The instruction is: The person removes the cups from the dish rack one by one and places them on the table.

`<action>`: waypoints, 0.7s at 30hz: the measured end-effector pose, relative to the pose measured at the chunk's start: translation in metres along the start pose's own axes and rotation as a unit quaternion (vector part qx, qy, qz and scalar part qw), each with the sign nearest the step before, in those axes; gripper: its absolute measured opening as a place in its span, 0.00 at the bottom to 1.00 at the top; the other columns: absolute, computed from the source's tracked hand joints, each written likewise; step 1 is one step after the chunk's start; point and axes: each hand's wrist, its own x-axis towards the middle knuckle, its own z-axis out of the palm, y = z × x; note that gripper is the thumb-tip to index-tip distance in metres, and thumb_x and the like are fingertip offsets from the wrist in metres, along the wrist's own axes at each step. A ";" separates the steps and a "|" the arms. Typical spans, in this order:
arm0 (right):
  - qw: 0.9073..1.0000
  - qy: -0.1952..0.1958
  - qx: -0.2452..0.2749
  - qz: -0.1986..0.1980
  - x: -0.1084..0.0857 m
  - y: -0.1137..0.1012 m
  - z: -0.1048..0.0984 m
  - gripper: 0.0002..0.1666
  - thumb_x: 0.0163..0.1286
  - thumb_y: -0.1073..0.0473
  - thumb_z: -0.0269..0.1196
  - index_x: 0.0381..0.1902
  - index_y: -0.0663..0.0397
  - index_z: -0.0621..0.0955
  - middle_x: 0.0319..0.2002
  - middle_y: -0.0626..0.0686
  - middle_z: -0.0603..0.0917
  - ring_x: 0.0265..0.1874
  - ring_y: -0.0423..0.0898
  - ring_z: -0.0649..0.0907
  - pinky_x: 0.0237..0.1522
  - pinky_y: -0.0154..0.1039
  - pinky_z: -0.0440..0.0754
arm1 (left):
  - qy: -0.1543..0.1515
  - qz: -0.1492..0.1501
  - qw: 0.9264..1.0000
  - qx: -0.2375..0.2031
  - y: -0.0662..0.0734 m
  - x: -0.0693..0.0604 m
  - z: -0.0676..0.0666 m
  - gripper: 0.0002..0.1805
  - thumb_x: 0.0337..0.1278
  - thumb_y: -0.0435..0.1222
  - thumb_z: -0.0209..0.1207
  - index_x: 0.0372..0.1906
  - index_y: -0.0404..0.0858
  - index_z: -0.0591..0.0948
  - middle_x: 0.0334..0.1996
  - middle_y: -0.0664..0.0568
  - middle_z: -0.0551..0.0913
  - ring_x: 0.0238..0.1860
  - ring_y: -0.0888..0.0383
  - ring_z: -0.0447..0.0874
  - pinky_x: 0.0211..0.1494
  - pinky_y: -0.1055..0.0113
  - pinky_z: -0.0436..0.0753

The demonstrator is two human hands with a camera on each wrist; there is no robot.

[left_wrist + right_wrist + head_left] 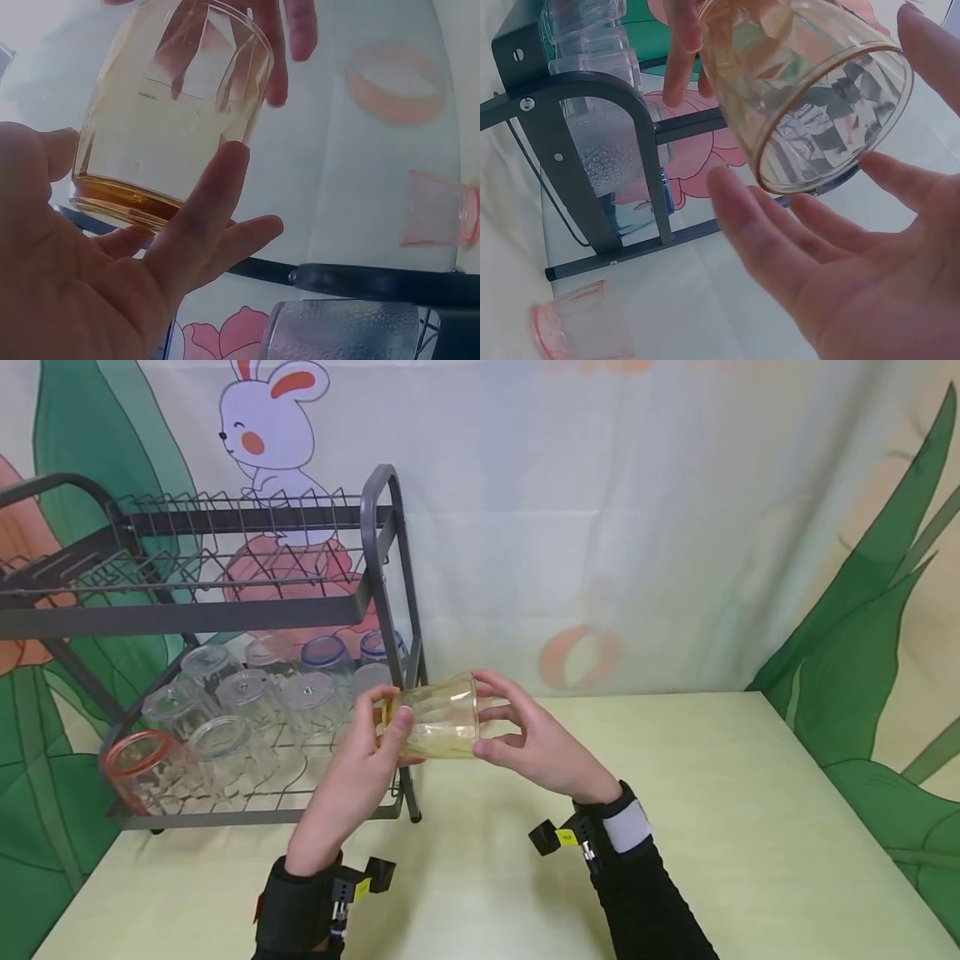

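Note:
A yellow-tinted clear drinking glass (442, 718) is held in the air on its side, just right of the rack's lower front corner. My left hand (358, 772) grips it round the base end, with the thumb on the near side. At the rim end, my right hand (543, 747) spans the mouth, index finger above and thumb below. The right wrist view shows the glass's open mouth (840, 120) facing the right palm, with a fingertip at the rim. In the left wrist view the darker amber base (127, 202) sits between the left fingers.
A dark two-tier dish rack (180, 620) stands at the left. Several upside-down glasses, among them an orange-rimmed glass (142, 756), fill its lower tier. Both wrist views show a pink-tinted glass (585, 322) beside the rack. Behind the pale table (750, 843) hangs a printed curtain (675, 527).

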 end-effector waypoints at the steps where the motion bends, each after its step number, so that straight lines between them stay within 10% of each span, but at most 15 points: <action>1: 1.000 0.000 0.009 0.003 0.000 0.000 0.000 0.49 0.65 0.47 0.68 0.77 0.43 0.55 0.69 0.51 0.62 0.63 0.52 0.72 0.52 0.48 0.81 | -0.001 0.000 1.000 0.006 0.000 0.000 0.001 0.33 0.74 0.54 0.44 0.70 0.39 0.51 0.60 0.35 0.62 0.53 0.40 0.79 0.51 0.55 0.83; 21: 0.999 0.034 -0.013 0.019 -0.009 -0.024 -0.004 0.45 0.62 0.69 0.68 0.74 0.47 0.62 0.64 0.54 0.66 0.55 0.56 0.77 0.46 0.47 0.84 | -0.029 0.005 0.995 0.095 -0.005 0.003 0.009 0.36 0.74 0.57 0.42 0.76 0.44 0.51 0.65 0.35 0.64 0.60 0.40 0.73 0.58 0.46 0.77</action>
